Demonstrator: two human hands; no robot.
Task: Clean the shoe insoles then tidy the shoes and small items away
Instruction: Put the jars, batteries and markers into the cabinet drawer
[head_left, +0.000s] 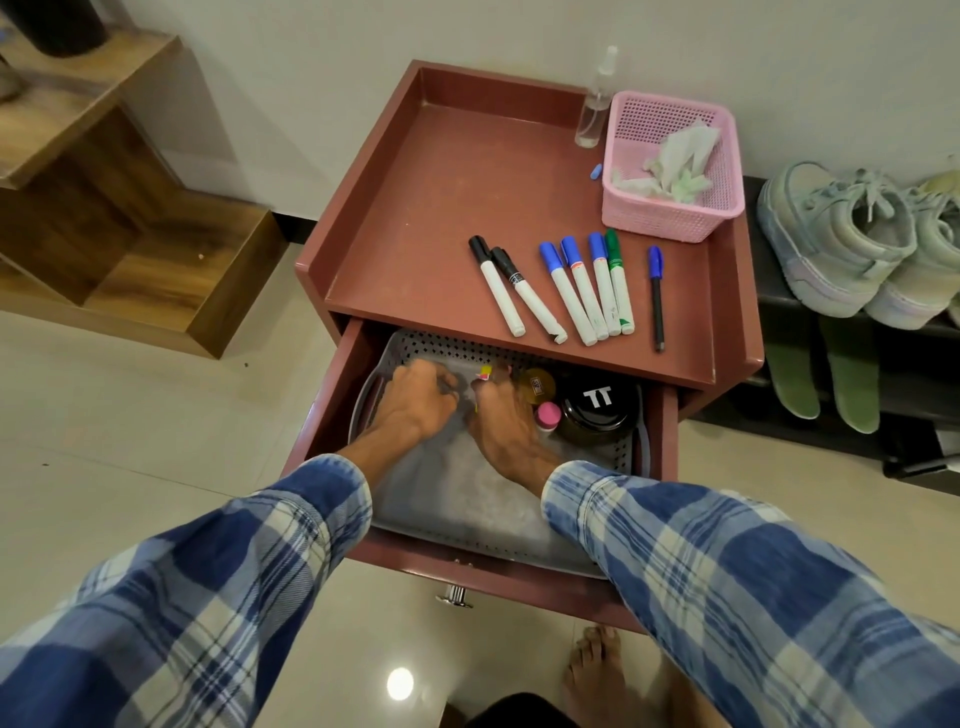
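Both hands reach into the open drawer (332, 395) of a reddish-brown side table, over a grey perforated tray (467, 499). My left hand (415, 402) has its fingers curled round a small dark item (448, 386), which is blurred. My right hand (501, 421) pinches small yellow and pink items (485, 372) at the tray's back. Several markers (566, 283) and a blue-capped pen (656, 296) lie on the table top (441, 218). Pale sneakers (841, 239) stand on a black rack, with two green insoles (821, 379) on the shelf below them.
In the tray's right part sit a black jar marked TT (597, 410), a pink-capped bottle (548, 415) and a yellow round lid (537, 383). A pink basket (670, 218) with tissues and a clear spray bottle (595, 104) stand at the table's back right. Wooden shelves (130, 208) stand left.
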